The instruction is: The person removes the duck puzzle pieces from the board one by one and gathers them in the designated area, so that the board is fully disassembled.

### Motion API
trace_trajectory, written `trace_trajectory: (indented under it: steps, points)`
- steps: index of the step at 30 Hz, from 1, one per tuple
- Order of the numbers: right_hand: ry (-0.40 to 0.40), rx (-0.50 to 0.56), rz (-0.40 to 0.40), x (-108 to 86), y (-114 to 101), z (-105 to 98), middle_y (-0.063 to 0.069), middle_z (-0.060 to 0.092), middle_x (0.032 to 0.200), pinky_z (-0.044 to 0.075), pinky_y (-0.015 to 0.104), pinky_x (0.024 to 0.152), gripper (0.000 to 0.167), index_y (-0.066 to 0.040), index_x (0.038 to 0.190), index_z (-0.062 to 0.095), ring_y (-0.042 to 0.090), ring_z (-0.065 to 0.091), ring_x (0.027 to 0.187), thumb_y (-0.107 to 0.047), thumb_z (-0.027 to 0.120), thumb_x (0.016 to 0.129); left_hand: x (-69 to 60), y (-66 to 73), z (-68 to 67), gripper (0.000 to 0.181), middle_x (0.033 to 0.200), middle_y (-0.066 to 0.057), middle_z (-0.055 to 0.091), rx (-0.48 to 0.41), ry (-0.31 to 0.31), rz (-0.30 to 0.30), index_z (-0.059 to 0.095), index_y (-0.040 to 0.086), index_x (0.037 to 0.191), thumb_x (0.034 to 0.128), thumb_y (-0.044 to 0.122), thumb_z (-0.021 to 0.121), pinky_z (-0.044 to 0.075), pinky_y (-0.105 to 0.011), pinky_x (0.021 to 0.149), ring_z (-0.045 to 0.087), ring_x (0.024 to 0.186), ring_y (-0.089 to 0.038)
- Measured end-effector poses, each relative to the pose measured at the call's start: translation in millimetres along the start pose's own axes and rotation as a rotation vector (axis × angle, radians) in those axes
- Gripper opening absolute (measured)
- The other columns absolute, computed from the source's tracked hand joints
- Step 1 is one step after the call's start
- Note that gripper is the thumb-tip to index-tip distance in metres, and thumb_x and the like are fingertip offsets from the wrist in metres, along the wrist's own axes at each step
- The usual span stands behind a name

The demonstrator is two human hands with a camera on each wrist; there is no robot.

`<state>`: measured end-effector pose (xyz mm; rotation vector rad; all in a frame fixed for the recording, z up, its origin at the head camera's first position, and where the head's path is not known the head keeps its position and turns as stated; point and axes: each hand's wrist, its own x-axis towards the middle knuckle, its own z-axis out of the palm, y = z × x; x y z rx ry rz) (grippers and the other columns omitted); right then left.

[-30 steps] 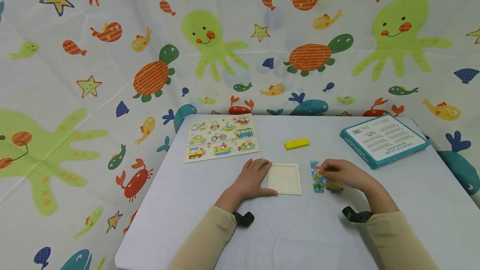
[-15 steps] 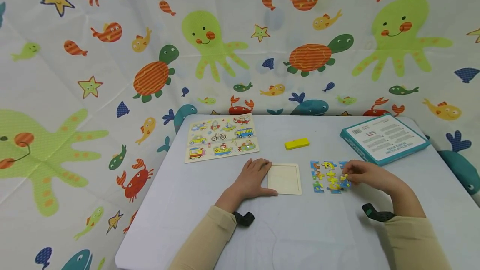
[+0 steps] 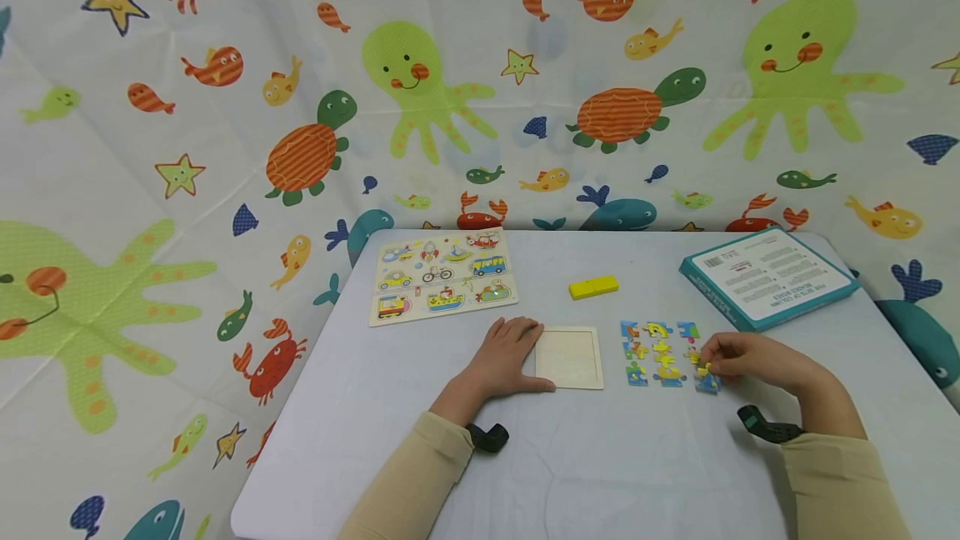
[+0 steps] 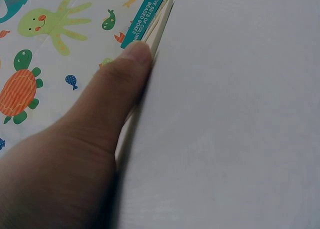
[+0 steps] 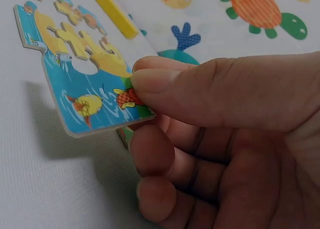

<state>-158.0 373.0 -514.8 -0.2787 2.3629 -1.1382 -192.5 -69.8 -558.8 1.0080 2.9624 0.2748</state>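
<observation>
My left hand (image 3: 506, 358) rests at the left side of a shallow square wooden puzzle tray (image 3: 572, 358), fingers at its far left corner and thumb along the near edge. In the left wrist view the straight thumb (image 4: 112, 91) touches the tray's edge. My right hand (image 3: 757, 361) pinches a blue corner jigsaw piece (image 5: 82, 106) with printed fish between thumb and fingertips. That piece is tilted just above the table, at the near right of several loose jigsaw pieces (image 3: 663, 354) laid in spaced columns right of the tray. The fingers partly hide the held piece.
A wooden picture board (image 3: 442, 276) with vehicles lies at the back left. Behind the tray is a yellow block (image 3: 594, 287). A teal and white box (image 3: 770, 280) lies at the back right. A sea-animal printed cloth (image 3: 450, 107) hangs behind the white table (image 3: 337, 407).
My right hand has moved right and slightly toward me, from above the left column of pieces to the near right corner piece, uncovering the other pieces. My left hand and the tray stay put.
</observation>
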Motion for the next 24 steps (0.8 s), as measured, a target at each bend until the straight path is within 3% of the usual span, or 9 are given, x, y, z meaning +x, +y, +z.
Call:
trace_trajectory:
  steps: [9, 24]
  points:
    - [-0.045, -0.006, -0.004, 1.5, 2.4, 0.9, 0.01, 0.06, 0.095, 0.045, 0.026, 0.07, 0.027, -0.004, 0.108, 0.06, 0.017, 0.055, 0.085, -0.025, 0.066, 0.094, -0.1, -0.9, 2.0, 0.107, 0.154, 0.004, 0.034, -0.003, 0.008, 0.0, 0.031, 0.02, 0.156, 0.0746, 0.086, 0.052, 0.013, -0.047, 0.125, 0.027, 0.146, -0.016]
    - [0.006, -0.067, 0.042, 3.3, -1.6, 6.4, 0.006, 0.059, 0.094, 0.042, 0.027, 0.069, 0.024, -0.009, 0.105, 0.063, 0.017, 0.052, 0.086, -0.029, 0.068, 0.093, 0.2, -3.2, 2.8, 0.11, 0.154, 0.004, 0.033, -0.011, -0.006, 0.004, 0.03, 0.021, 0.156, 0.0727, 0.091, 0.045, 0.012, -0.047, 0.125, 0.027, 0.146, -0.015]
